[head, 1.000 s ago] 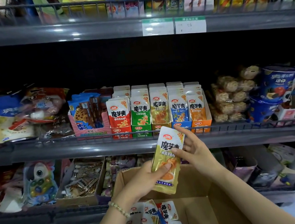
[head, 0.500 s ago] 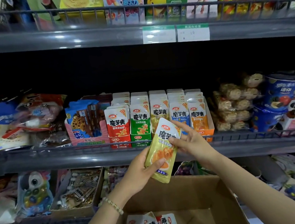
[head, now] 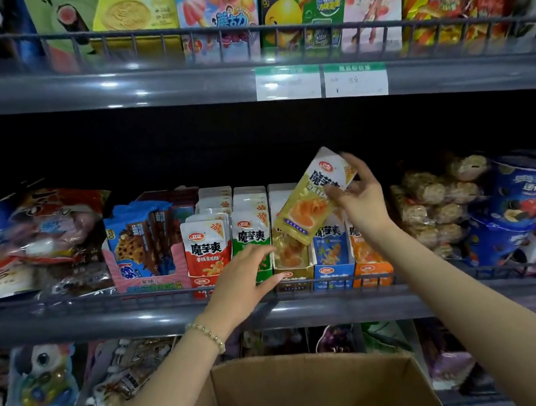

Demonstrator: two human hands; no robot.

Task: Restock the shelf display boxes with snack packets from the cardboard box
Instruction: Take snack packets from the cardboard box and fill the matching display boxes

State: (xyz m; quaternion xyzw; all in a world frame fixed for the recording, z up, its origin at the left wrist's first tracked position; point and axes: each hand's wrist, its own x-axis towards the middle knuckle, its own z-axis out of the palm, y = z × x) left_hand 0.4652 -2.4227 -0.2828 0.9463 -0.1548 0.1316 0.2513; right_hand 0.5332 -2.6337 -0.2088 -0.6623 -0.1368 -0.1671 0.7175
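Over the grey wire-railed shelf, the right hand pinches a yellow snack packet, tilted above the yellow display box. The left hand, fingers loose, perhaps touches the green packets. The cardboard box stands below.

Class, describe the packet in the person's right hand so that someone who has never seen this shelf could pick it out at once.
Look at the middle shelf, where five narrow boxes stand side by side. Over the yellow centre one, the right hand pinches a packet by its upper end. It alone hangs tilted in the air, gold with a white top, while the rest stand upright.
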